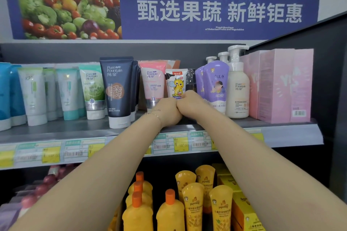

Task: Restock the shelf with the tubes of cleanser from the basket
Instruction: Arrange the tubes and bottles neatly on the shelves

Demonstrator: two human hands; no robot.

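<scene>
The left hand and right hand were curled, knuckles touching, at the foot of the dragon-printed tube upright on the upper shelf, though whether they gripped it could not be told

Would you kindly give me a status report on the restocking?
Fists together, left hand and right hand, at cartoon tube base; grip hidden. Tube upright on shelf. Crowded by pink tube and purple bottle.
</scene>
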